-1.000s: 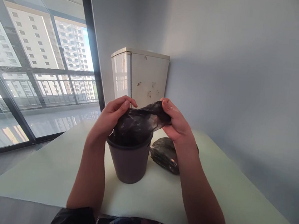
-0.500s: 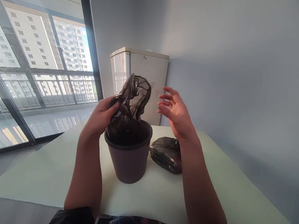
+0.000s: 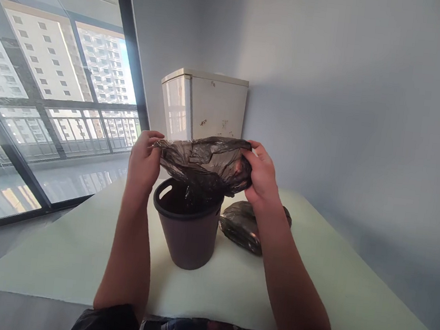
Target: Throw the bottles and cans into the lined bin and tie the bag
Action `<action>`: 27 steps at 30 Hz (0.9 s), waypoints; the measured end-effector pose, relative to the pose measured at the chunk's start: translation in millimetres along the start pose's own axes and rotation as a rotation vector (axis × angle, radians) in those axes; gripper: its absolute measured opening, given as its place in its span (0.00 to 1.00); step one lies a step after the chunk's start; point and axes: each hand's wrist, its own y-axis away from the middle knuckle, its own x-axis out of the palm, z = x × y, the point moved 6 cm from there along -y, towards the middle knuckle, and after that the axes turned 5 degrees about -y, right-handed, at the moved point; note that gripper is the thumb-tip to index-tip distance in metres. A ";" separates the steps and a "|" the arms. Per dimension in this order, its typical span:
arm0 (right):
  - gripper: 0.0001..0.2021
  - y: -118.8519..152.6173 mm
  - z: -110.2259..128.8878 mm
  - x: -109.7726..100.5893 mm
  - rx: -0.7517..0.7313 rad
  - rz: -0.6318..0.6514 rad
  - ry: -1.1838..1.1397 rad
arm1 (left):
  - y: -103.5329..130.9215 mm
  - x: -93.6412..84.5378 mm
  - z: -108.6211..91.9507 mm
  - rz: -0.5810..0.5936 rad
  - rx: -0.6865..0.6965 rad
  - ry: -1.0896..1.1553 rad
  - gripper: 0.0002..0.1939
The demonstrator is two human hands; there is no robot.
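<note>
A thin black plastic bag [image 3: 208,161] is stretched sideways above a dark trash bin [image 3: 188,238], its lower part hanging into the bin's mouth. My left hand [image 3: 146,156] pinches the bag's left edge. On the other side, my right hand [image 3: 261,171] grips the right edge, with some fingers behind the film. The bin stands upright on the table, and a cut-out handle hole shows at its left rim. To the right of the bin lies a second black plastic bag [image 3: 240,225], bunched up and partly hidden by my right forearm.
Everything stands on a pale green table [image 3: 73,265]. Behind its far edge is a white refrigerator [image 3: 218,106] with worn spots. A glass sliding door [image 3: 54,88] is on the left, and a grey wall [image 3: 348,121] rises on the right.
My right hand, open and apart from the bag before, has come to grip its right edge. The bag went from bunched upright in my left hand to spread wide between both hands.
</note>
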 end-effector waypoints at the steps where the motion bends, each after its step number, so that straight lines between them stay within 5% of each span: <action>1: 0.20 1.3 0.5 1.2 0.003 0.000 -0.005 | 2.7 -1.1 -5.4 -0.005 0.016 -0.011 0.10; 5: 0.24 11.3 -1.1 16.3 0.035 0.077 0.001 | 23.0 18.6 -38.9 0.296 0.137 -0.027 0.16; 8: 0.25 17.8 -0.5 26.4 0.040 0.142 -0.026 | 32.5 33.2 -50.4 0.469 0.221 -0.113 0.08; 14: 0.17 10.8 10.2 20.7 -0.090 0.227 -0.070 | 11.7 20.8 -30.1 0.236 0.230 -0.269 0.18; 19: 0.05 1.8 21.4 9.4 -0.281 0.331 0.182 | -4.8 -2.7 -5.3 0.033 0.128 -0.442 0.11; 27: 0.13 -1.7 4.1 8.3 -0.400 0.411 1.098 | -20.2 -23.4 37.5 0.250 0.090 -0.596 0.19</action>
